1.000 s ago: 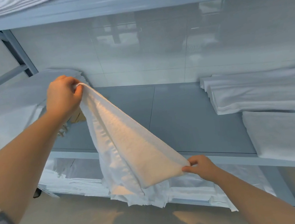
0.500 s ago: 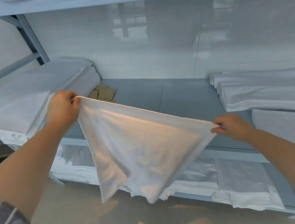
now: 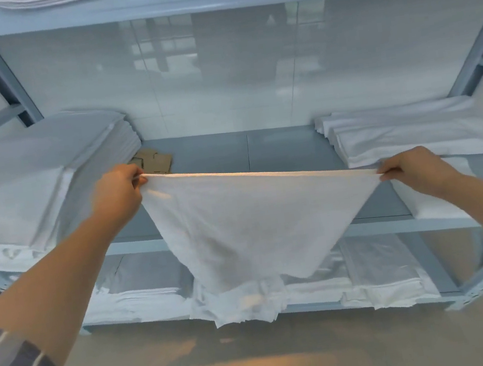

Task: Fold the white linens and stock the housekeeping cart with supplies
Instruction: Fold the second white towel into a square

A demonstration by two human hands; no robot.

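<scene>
The left hand [image 3: 117,194] and the right hand [image 3: 412,169] each pinched a top corner of a white cloth [image 3: 255,224], both grips closed tight on its edge. The cloth was stretched nearly level between them and hung down to a point in front of the middle shelf [image 3: 275,147]. Folded white stacks [image 3: 32,181] lay on that shelf at left, more folded linens [image 3: 406,131] at right, and cardboard scraps [image 3: 153,162] sat behind the left hand.

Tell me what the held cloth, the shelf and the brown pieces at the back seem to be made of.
Cloth: soft white woven fabric, probably cotton; matte, it sags between both pinching hands.
Shelf: likely painted metal; smooth grey-blue panels with a seam.
Brown pieces: apparently cardboard; flat, dull tan.
</scene>
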